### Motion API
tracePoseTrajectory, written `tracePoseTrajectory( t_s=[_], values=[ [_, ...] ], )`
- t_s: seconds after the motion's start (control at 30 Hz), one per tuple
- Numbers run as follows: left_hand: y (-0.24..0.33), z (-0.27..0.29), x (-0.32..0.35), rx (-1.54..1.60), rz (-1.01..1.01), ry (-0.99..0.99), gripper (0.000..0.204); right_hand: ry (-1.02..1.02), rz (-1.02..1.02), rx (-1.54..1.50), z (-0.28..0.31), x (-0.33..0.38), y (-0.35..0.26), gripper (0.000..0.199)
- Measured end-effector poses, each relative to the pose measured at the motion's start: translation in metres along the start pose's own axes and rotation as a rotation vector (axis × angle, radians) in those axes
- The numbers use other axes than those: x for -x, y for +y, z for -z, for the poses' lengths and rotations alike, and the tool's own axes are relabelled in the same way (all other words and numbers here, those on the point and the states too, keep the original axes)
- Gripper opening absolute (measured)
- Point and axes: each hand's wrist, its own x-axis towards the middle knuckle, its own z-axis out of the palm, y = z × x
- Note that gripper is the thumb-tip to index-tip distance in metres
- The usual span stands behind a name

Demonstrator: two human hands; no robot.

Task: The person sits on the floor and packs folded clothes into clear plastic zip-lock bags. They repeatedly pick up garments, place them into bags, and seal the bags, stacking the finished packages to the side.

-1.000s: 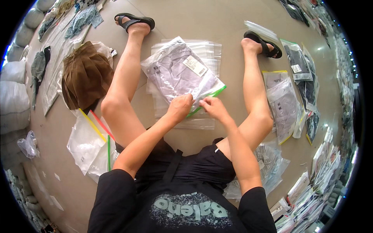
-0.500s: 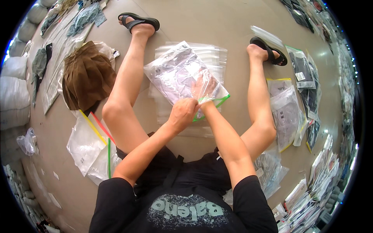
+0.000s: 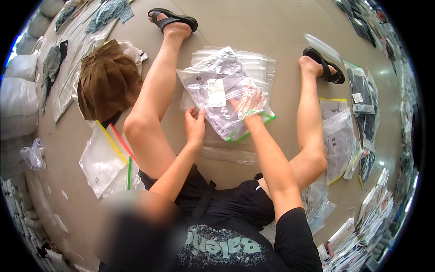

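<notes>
Nearest to us are the black shorts (image 3: 226,192), and a little beyond them the two hands are at work. The left hand (image 3: 195,124) is loosely bent at the left edge of the bag, thumb apart from forefinger; we see nothing held in it, and we cannot tell if its tips touch the plastic. The right hand (image 3: 250,100) is inside the clear bag (image 3: 232,86), seen through the film; whether its fingers press or grasp the lilac garment (image 3: 239,75), we cannot tell. This bag, with the garment and a white label (image 3: 216,93), lies tilted between the legs, upon a stack of clear bags (image 3: 265,70), and its green-edged mouth (image 3: 267,119) is open around the right wrist. In our judgement, the bag could slide or turn, because the left hand does not grip it and plastic under plastic is slippery. Also, if the film clings to the skin, a quick withdrawal could pull the garment into folds or drag it toward the mouth; a wide wrist movement could strain the edge there. Farther, beside the left leg, lies a brown skirt (image 3: 108,81), and farthest we notice the black sandals (image 3: 179,20), well apart from the bag.
</notes>
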Motion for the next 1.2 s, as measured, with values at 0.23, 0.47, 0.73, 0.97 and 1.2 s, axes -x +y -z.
tracePoseTrajectory(
  t_s=[0.23, 0.47, 0.73, 0.97, 1.2],
  values=[
    [0.036, -0.034, 0.002, 0.238, 0.224, -0.246, 0.039, 0.056, 0.029, -0.037, 0.003, -0.002, 0.021, 0.100],
    [0.029, -0.051, 0.013, 0.708, 0.435, -0.272, 0.043, 0.097, 0.065, -0.019, 0.003, 0.031, 0.022, 0.087],
    [0.051, -0.070, 0.045, 0.830, 0.452, -0.469, 0.056, -0.103, -0.166, -0.188, 0.018, 0.025, 0.019, 0.036],
    [0.073, -0.076, 0.059, 0.874, 0.347, -0.523, 0.082, -0.068, -0.072, -0.646, 0.010, 0.040, 0.011, 0.066],
    [0.080, -0.067, 0.051, 0.896, 0.507, -0.599, 0.098, -0.273, -0.015, -0.666, 0.020, 0.037, -0.004, 0.120]
  ],
)
